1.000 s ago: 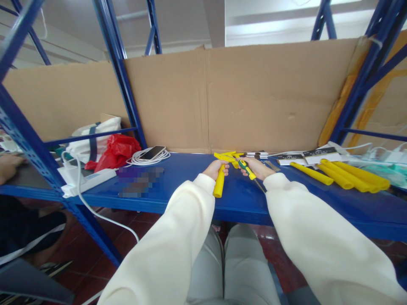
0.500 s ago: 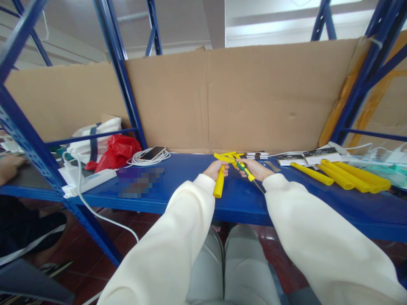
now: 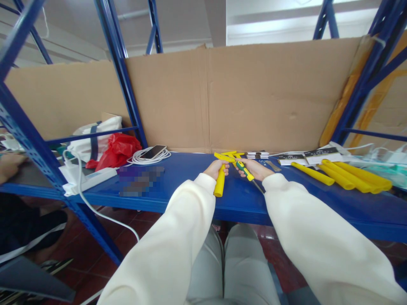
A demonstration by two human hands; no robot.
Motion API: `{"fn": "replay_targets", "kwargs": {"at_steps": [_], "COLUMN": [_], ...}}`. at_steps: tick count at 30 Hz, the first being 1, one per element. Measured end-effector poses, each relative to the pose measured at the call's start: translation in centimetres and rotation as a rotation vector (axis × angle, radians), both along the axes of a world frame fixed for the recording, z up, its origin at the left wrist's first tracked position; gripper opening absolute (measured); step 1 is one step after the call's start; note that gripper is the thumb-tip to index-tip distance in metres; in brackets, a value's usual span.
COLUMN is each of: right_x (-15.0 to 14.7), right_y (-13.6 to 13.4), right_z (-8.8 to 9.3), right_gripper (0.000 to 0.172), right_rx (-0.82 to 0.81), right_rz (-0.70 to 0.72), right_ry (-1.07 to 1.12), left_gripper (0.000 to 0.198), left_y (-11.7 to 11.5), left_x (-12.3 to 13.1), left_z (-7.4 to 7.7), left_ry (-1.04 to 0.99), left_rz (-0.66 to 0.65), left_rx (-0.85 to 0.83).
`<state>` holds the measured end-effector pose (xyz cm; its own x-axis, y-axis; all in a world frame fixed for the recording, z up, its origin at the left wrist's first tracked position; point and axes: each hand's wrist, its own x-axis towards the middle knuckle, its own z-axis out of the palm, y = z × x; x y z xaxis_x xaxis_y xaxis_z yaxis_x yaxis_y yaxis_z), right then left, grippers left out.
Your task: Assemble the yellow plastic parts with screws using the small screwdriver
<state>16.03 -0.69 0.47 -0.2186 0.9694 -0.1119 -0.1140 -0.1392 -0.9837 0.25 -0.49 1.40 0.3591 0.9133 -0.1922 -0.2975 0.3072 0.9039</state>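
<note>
My left hand (image 3: 214, 168) is closed around a yellow plastic piece (image 3: 219, 183) whose handle points down towards me and whose top branches off to the right. My right hand (image 3: 257, 168) grips a screwdriver (image 3: 245, 169) with a green and yellow handle, its dark shaft running down past my wrist. The two hands sit close together over the blue shelf (image 3: 190, 190), the screwdriver handle meeting the yellow piece's top. More small yellow parts (image 3: 231, 154) lie just behind my hands.
Several long yellow tubes (image 3: 346, 176) lie on the shelf to the right, beside black-and-white cards (image 3: 307, 156). To the left are a phone on a coiled white cable (image 3: 149, 155), a red bag (image 3: 116, 151), a white power strip (image 3: 87, 178). Cardboard (image 3: 254, 93) backs the shelf. Another person's hand (image 3: 8, 163) is at far left.
</note>
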Motion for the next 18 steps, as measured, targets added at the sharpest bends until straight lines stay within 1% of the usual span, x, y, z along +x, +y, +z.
{"fn": "replay_targets", "kwargs": {"at_steps": [2, 4, 7, 10, 11, 13, 15, 16, 18], "right_x": [0.0, 0.1, 0.3, 0.6, 0.8, 1.2, 1.8, 2.0, 2.5], "right_y": [0.0, 0.2, 0.6, 1.3, 1.6, 2.0, 2.2, 2.2, 2.0], "right_z": [0.1, 0.3, 0.4, 0.0, -0.2, -0.6, -0.9, -1.0, -1.0], "right_gripper": [0.008, 0.011, 0.017, 0.012, 0.011, 0.01, 0.016, 0.022, 0.027], "right_rx": [-0.016, -0.033, -0.026, 0.062, 0.109, 0.211, 0.27, 0.274, 0.236], "right_rz": [-0.006, -0.04, -0.172, -0.332, -0.366, -0.425, -0.471, -0.485, -0.462], "right_ry": [0.018, 0.042, 0.078, 0.058, 0.014, -0.143, -0.32, -0.376, -0.391], "left_gripper": [0.022, 0.021, 0.018, 0.016, 0.016, 0.016, 0.016, 0.015, 0.015], "left_y": [-0.1, 0.0, 0.2, 0.5, 0.6, 0.8, 0.9, 0.9, 1.0], "left_x": [0.0, 0.0, -0.1, -0.2, -0.3, -0.3, -0.3, -0.4, -0.4], "left_z": [0.1, 0.1, -0.1, -0.2, -0.2, -0.3, -0.4, -0.4, -0.5], "left_ry": [0.0, -0.004, -0.024, -0.032, -0.03, -0.026, -0.029, -0.032, -0.034], "left_rz": [0.015, 0.04, 0.096, 0.124, 0.125, 0.117, 0.106, 0.104, 0.103], "left_rx": [0.002, -0.006, -0.018, -0.011, -0.008, -0.007, -0.01, -0.01, -0.004]}}
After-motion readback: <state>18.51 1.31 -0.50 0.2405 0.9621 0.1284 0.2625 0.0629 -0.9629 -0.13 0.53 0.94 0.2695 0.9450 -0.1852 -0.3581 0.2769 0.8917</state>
